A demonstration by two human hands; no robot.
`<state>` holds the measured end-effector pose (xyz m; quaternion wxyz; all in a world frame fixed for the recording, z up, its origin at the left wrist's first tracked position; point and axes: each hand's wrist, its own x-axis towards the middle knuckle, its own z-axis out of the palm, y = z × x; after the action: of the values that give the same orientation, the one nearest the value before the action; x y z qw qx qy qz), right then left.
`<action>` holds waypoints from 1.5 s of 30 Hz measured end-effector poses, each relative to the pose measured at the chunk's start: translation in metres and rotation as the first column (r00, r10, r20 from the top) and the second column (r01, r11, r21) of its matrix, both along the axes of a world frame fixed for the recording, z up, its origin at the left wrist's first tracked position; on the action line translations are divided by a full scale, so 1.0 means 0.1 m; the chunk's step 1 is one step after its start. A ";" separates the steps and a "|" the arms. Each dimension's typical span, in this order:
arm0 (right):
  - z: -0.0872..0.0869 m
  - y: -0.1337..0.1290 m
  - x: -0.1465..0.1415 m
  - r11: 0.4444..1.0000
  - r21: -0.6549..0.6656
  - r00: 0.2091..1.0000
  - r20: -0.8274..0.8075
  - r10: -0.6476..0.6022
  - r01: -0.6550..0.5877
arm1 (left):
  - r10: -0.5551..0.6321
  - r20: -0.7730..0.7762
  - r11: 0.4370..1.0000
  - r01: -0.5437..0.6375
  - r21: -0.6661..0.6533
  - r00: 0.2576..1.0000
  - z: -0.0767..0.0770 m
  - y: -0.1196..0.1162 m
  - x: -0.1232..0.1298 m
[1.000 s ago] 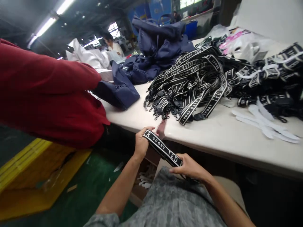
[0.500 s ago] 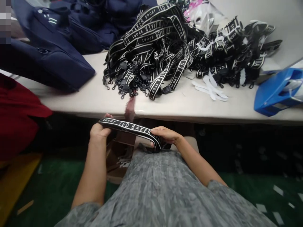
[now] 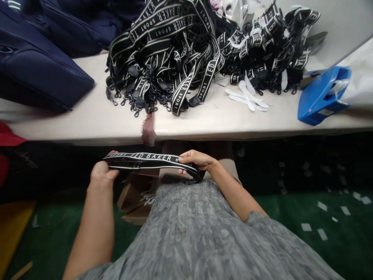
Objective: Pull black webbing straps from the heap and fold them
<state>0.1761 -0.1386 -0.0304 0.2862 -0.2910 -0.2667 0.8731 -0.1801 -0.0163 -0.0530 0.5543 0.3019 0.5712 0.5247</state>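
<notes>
A black-and-white lettered webbing strap (image 3: pixel 145 157) is stretched in folded layers between my two hands, just below the table's front edge. My left hand (image 3: pixel 104 168) is closed round its left end. At the right end, my right hand (image 3: pixel 196 159) pinches the layers between thumb and fingers, above my lap. The strap's far right end bends down dark by my shirt, and its details are hard to make out. On the table, beyond my hands, lies a large tangled pile of like straps (image 3: pixel 169 50) with black clips.
Bundled straps (image 3: pixel 268 50) with white pieces lie to the right of the pile. White plastic strips (image 3: pixel 247 97) and a blue holder (image 3: pixel 323 97) are on the table (image 3: pixel 186 128). Navy bags (image 3: pixel 43 70) stand at left. A cardboard box (image 3: pixel 134 198) sits below.
My left hand has moved left, away from my right hand, drawing the strap out longer and flatter. The camera view has shifted, so the table's things appear further left.
</notes>
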 end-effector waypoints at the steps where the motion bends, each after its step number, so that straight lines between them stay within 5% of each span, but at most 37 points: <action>1: 0.00 0.00 0.00 1.000 -0.019 1.000 0.001 0.006 -0.006 | 0.028 -0.055 0.999 -0.030 -0.040 0.998 -0.05 -0.02 0.00; 6: -0.05 0.02 -0.01 0.994 -0.090 0.997 0.053 -0.051 0.056 | 0.045 -0.340 0.996 -0.068 -0.056 0.939 -0.22 -0.13 -0.02; 9: -0.03 0.04 0.01 0.988 -0.078 0.990 0.069 -0.127 0.132 | -0.119 -0.503 0.993 0.094 -0.075 0.856 -0.19 -0.27 -0.02; 12: 0.04 0.04 0.03 0.987 -0.052 0.985 0.086 -0.150 0.154 | -0.294 -0.617 0.951 0.286 -0.115 0.730 0.00 -0.54 0.15; 14: 0.11 0.01 0.00 0.992 -0.027 0.988 0.095 -0.123 0.126 | -0.416 -0.701 0.865 0.489 -0.109 0.580 0.18 -0.76 0.41; 17: 0.26 -0.05 -0.09 0.998 0.020 0.994 0.087 -0.063 0.062 | -0.523 -0.776 0.610 0.791 -0.051 0.352 0.42 -0.98 0.92; 19: 0.38 -0.08 -0.11 0.997 0.056 0.995 0.083 -0.059 0.054 | -0.506 -0.804 0.481 0.876 0.039 0.313 0.48 -1.02 1.20; 20: 0.44 -0.10 -0.10 0.994 0.076 0.992 0.090 -0.083 0.076 | -0.495 -0.806 0.459 0.885 0.076 0.325 0.50 -1.00 1.31; 22: 0.57 -0.12 -0.04 0.983 0.115 0.979 0.125 -0.159 0.144 | -0.491 -0.774 0.510 0.853 0.117 0.399 0.52 -0.94 1.44; 25: 0.69 -0.15 0.08 0.955 0.194 0.940 0.215 -0.264 0.224 | -0.424 -0.662 0.711 0.680 0.178 0.618 0.63 -0.84 1.55; 28: 0.67 -0.17 0.07 0.912 0.295 0.898 0.250 -0.362 0.286 | -0.341 -0.432 0.851 0.469 0.236 0.835 0.77 -0.79 1.70; 30: 0.59 -0.16 -0.02 0.896 0.302 0.889 0.225 -0.398 0.325 | -0.335 -0.235 0.899 0.384 0.210 0.912 0.82 -0.78 1.82; 39: 0.26 -0.06 -0.32 0.862 0.265 0.827 0.264 -0.496 0.432 | -0.189 0.109 0.979 0.178 0.105 0.976 0.72 -0.67 1.89; 45: 0.21 0.03 -0.39 0.886 0.251 0.866 0.228 -0.446 0.390 | -0.110 0.428 0.988 0.146 -0.052 0.897 0.80 -0.57 1.76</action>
<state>0.1368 -0.1357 -0.0098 0.4559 -0.4325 -0.3196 0.7093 -0.0039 -0.0733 0.0271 0.7106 0.1943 0.4373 0.5158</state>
